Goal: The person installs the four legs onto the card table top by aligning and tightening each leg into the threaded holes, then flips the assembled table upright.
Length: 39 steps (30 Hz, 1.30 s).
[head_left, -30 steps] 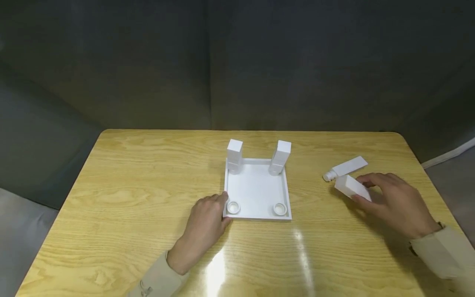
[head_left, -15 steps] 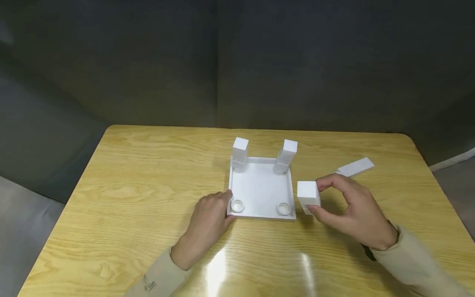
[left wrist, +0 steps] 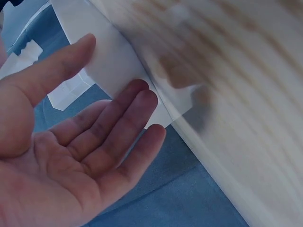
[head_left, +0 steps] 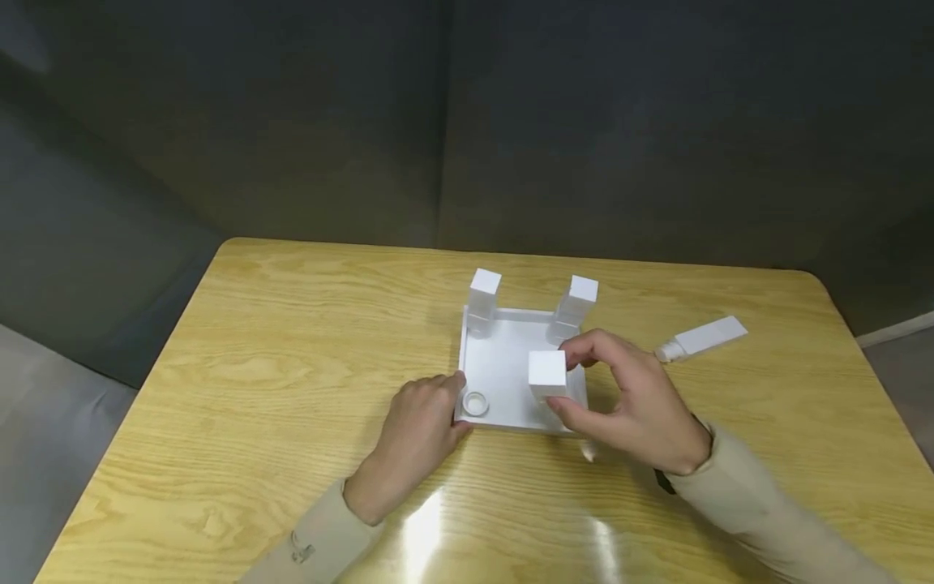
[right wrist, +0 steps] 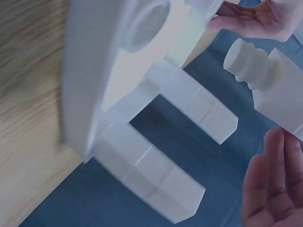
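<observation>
On the table, the square white tray (head_left: 503, 365) has two upright white legs at its far corners, the left one (head_left: 484, 300) and the right one (head_left: 576, 302). A round socket (head_left: 476, 404) shows at its near-left corner. My left hand (head_left: 417, 438) grips the tray's left edge near that corner, thumb at the near side. Above the tray's near-right part, my right hand (head_left: 635, 405) pinches a third white leg (head_left: 547, 371) between thumb and fingers. Its threaded end (right wrist: 248, 64) shows in the right wrist view, apart from the tray. The near-right socket is hidden in the head view.
Another white leg (head_left: 709, 335) with a threaded end lies on the table (head_left: 292, 365) to the right of the tray. Dark curtains (head_left: 467, 122) hang behind the table's far edge.
The held leg has moved left from beside the loose leg to above the tray, and has turned from tilted to roughly upright. My left hand has kept its hold on the tray.
</observation>
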### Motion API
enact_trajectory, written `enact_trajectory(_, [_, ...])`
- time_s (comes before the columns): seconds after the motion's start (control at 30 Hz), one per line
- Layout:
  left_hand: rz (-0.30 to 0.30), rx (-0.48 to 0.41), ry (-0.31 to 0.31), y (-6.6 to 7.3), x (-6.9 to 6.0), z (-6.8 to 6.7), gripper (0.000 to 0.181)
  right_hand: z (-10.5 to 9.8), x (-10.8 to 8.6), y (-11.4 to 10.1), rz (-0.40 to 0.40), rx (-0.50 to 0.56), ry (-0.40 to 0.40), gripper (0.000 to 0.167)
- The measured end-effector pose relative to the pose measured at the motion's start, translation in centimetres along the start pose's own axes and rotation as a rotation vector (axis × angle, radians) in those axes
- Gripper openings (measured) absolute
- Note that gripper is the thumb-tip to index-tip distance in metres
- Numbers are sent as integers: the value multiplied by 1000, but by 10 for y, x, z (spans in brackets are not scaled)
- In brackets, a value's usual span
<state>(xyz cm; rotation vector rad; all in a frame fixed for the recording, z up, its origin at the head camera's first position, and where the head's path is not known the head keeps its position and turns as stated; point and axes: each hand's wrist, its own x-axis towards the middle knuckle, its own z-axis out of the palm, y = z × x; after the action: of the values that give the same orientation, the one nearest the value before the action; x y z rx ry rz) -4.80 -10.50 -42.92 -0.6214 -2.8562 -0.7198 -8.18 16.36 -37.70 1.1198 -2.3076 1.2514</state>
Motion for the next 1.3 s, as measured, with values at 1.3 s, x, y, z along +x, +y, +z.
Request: enact_trajectory(1.3, [-15, 5, -13, 14, 7, 0, 36, 54, 6, 6, 151, 148, -80, 43])
